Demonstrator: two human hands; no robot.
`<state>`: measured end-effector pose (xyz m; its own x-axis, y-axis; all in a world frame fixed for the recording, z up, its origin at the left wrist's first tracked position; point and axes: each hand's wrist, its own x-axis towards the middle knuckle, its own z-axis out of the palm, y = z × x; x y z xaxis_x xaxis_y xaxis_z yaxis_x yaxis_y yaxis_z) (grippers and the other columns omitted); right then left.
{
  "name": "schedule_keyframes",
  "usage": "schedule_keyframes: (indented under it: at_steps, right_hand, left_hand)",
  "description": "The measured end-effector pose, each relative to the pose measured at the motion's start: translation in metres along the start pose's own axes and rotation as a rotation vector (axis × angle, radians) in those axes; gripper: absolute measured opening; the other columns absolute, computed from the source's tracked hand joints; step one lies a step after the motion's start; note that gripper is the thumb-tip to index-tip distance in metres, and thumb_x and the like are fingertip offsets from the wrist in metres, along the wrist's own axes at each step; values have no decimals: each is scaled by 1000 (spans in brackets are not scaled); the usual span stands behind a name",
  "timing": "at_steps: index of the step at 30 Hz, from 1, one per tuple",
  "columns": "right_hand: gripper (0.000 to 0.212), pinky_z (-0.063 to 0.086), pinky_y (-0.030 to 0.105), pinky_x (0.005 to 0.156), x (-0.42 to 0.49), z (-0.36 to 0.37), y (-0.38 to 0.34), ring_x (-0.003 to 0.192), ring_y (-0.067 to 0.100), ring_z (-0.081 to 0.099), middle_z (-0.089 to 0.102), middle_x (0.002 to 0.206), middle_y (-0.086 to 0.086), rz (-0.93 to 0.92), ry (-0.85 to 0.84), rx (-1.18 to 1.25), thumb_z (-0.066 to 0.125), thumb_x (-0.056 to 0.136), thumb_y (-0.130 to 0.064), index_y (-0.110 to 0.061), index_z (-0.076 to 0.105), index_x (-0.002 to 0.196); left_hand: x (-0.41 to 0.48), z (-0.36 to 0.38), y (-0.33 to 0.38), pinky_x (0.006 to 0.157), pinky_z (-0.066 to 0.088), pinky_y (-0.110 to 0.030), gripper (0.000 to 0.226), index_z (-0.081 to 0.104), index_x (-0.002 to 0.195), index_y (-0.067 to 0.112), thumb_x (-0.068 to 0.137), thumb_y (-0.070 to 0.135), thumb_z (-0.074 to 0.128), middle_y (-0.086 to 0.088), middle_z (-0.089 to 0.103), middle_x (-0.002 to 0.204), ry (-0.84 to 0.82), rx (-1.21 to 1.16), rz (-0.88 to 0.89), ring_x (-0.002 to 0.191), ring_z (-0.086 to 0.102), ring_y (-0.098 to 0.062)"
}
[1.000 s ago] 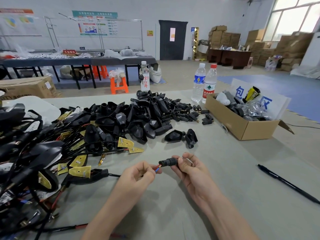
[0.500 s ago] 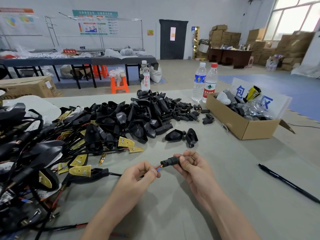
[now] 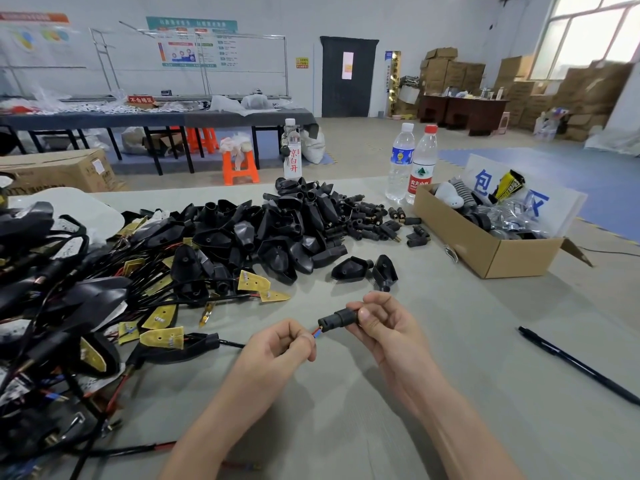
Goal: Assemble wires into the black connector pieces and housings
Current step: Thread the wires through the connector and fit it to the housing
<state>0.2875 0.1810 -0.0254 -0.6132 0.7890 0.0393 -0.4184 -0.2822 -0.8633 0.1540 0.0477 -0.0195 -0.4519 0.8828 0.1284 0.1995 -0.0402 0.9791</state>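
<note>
Grey table [image 3: 519, 410], housings [image 3: 277, 230] heaped behind. We pinch red-blue wires [image 3: 316, 331] in our left hand [image 3: 277, 351]; right hand [image 3: 384, 323] grips the black connector [image 3: 337, 318].

We see two bare hands, the left hand [image 3: 278, 344] and the right hand [image 3: 389, 332], each joined to a bare forearm. The left forearm [image 3: 221, 417] and the right forearm [image 3: 460, 427] are slender and uncovered right down to the bottom edge. The nail of the right thumb [image 3: 364, 312] is short and plain.
</note>
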Motion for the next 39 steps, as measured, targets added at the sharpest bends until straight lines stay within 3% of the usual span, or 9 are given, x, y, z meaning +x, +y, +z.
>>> schedule_keyframes:
  at_steps: [8, 11, 13, 16, 23, 28, 30, 34, 39]
  right_hand:
    - [20, 57, 23, 81, 0, -2, -2, 92, 15, 71, 75, 89, 4, -46, -28, -146, 53, 96, 8, -9, 61, 105]
    - [19, 57, 23, 81, -1, 0, 1, 94, 16, 72, 75, 88, 5, -29, -4, -114, 55, 96, 7, -8, 61, 106]
    - [18, 57, 22, 79, -2, 2, 2, 92, 16, 73, 75, 87, 5, -7, 12, -48, 55, 95, 7, -6, 61, 106]
    - [17, 58, 20, 75, -2, 3, 1, 88, 15, 74, 75, 88, 8, 24, 44, 48, 55, 95, 6, -5, 60, 107]
    - [18, 59, 22, 73, -5, 8, 4, 87, 19, 74, 75, 90, 12, 154, 30, 172, 57, 93, 7, -2, 61, 107]
    - [15, 59, 21, 69, -5, 8, 5, 83, 20, 75, 75, 86, 13, 147, 71, 161, 57, 93, 8, -1, 60, 105]
    - [14, 59, 20, 68, -4, 7, 4, 82, 20, 75, 75, 85, 12, 135, 99, 150, 58, 93, 7, -1, 59, 105]
    - [15, 59, 21, 71, -3, 5, 4, 84, 20, 75, 76, 86, 12, 113, 111, 118, 60, 93, 4, -3, 59, 106]
    - [15, 58, 21, 75, -5, 3, 4, 89, 18, 74, 75, 85, 7, 64, 76, 32, 62, 93, 1, -5, 61, 106]
  left_hand:
    - [0, 2, -5, 65, 40, -23, 18, 61, 72, 29, 88, 38, 65, 3, 65, 68, 14, 17, 32, 67, 53, -10]
    - [-1, 8, -8, 75, 48, -31, 15, 62, 78, 33, 89, 43, 64, 2, 70, 75, 103, 93, 62, 74, 63, -9]
    - [-2, 9, -7, 79, 51, -28, 14, 62, 83, 35, 93, 45, 61, 0, 73, 79, 176, 53, 109, 79, 66, -10]
    - [-3, 9, -7, 73, 51, -18, 18, 62, 85, 34, 98, 44, 54, -2, 74, 83, 221, 9, 153, 78, 67, -13]
    - [-1, 15, -14, 56, 40, -13, 19, 61, 83, 34, 93, 49, 56, 10, 59, 65, 333, 178, 206, 63, 55, -5]
    - [-2, 16, -18, 65, 42, -18, 19, 58, 96, 44, 91, 62, 52, 17, 65, 82, 382, 326, 242, 81, 60, -10]
    - [-1, 16, -19, 66, 44, -21, 12, 54, 100, 49, 91, 57, 57, 19, 65, 88, 376, 308, 231, 83, 60, -10]
    - [-3, 14, -18, 56, 36, -11, 4, 58, 95, 46, 93, 43, 59, 12, 58, 78, 371, 397, 275, 64, 52, -8]
    - [-4, 13, -15, 61, 37, -11, 17, 59, 94, 38, 97, 22, 63, 20, 58, 83, 346, 491, 330, 76, 56, -8]
